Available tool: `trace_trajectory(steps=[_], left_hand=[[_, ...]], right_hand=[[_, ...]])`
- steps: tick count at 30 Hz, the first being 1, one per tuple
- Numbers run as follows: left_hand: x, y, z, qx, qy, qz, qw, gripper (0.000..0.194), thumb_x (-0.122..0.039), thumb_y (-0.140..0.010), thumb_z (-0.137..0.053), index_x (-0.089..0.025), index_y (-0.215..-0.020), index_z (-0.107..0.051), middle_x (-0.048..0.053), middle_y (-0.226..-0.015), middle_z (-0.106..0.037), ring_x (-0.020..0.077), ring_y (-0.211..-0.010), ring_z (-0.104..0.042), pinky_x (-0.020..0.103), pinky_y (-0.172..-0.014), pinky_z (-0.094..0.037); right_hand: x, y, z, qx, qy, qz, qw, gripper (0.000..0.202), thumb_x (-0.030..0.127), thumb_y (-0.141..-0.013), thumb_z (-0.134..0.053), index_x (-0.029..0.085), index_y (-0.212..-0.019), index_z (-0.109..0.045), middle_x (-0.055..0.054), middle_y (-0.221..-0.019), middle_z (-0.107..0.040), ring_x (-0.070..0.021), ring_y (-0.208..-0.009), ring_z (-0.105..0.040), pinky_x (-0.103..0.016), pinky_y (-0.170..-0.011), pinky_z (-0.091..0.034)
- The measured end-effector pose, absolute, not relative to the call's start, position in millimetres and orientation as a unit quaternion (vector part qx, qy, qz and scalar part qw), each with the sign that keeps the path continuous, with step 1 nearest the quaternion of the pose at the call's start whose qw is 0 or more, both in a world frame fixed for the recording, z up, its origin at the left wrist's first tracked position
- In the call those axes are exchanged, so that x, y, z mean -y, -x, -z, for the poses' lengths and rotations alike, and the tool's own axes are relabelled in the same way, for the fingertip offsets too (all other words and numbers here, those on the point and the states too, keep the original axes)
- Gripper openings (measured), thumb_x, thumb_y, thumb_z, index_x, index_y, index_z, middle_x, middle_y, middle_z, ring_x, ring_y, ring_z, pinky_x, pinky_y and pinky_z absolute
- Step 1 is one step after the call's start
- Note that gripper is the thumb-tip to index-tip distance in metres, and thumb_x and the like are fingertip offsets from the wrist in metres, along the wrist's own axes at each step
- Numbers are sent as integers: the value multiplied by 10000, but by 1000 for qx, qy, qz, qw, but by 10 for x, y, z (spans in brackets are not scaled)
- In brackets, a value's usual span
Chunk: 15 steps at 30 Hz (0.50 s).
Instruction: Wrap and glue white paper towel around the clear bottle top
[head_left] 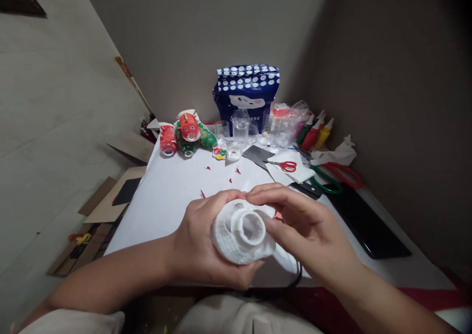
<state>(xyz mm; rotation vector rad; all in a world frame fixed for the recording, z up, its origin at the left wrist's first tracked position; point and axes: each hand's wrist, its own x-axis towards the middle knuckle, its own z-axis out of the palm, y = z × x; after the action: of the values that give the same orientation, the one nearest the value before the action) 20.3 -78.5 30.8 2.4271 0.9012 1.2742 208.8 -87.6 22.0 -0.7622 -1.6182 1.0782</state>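
A bottle wrapped in white gauze (pixel 230 245) is held over the near part of the table, its round mouth towards me. My left hand (pixel 201 240) is closed around its left side and underside, with the thumb along the top. My right hand (pixel 306 221) is curved about the right side, thumb close beside the mouth and fingertips on the wrap's upper edge. A bit of the orange-red table surface or a scrap, I cannot tell which, shows between bottle and right hand. Small red scraps (pixel 238 171) lie beyond the hands.
Red and green fish-shaped figures (pixel 190 126) are at the back left, beside a blue bag (pixel 246 86) and transparent cups (pixel 240 127). To the right are red-handled scissors (pixel 287 166), larger scissors (pixel 344 174), paint bottles (pixel 323 135) and a black tablet-like slab (pixel 372 226). Cardboard (pixel 114 196) lies left of the table.
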Motion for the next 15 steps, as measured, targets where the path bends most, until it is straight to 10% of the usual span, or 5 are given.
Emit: trace_trajectory(steps=[15], left_hand=[[755,-194,-292,-317,-820,-426,214,656,-274,-488,-763,-197,-1099,-537,21,-841,-728,195,-668,-716,266,-626,-588]], right_hand=[[861,-2000,-232,747,334,-214,534,150,68,-887,-534,212,-908,-574,-26,-822,-583,-169,-784,-569,-326,-688,-460]])
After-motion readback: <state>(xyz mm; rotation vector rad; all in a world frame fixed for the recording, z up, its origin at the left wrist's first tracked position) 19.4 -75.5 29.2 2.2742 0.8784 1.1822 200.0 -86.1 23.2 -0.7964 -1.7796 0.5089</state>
